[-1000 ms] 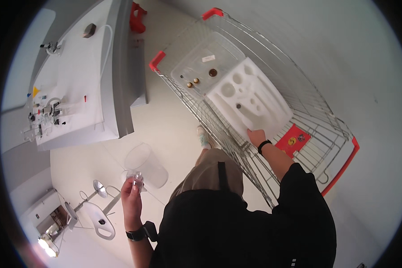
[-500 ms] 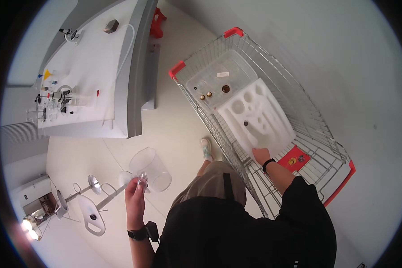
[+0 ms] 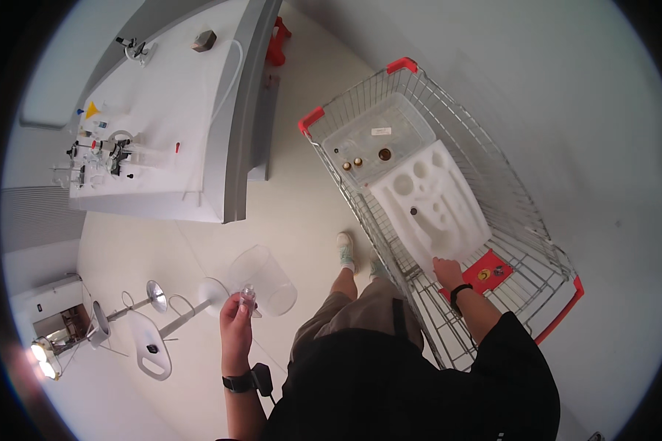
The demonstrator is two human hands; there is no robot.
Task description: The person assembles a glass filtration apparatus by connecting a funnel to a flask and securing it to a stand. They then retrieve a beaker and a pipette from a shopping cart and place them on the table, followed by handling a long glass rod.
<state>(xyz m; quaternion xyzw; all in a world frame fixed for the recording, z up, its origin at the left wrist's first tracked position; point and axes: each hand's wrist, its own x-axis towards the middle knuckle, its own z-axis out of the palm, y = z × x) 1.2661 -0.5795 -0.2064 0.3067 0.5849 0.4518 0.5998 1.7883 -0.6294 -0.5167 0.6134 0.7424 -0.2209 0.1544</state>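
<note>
Clear beaker [image 3: 261,279], held out over the floor beside the cart [image 3: 493,184]: left hand [image 3: 235,323] closed on its small neck. Likely light, rigid, slippery, breakable; best gripped there. Right hand [image 3: 447,270] rests flat on the white foam tray [image 3: 434,206], holding nothing.

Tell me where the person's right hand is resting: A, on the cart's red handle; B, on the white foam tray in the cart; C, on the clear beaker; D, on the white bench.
B: the right hand lies on the near end of the foam tray inside the cart, while the left hand holds the beaker off to the side.
</note>
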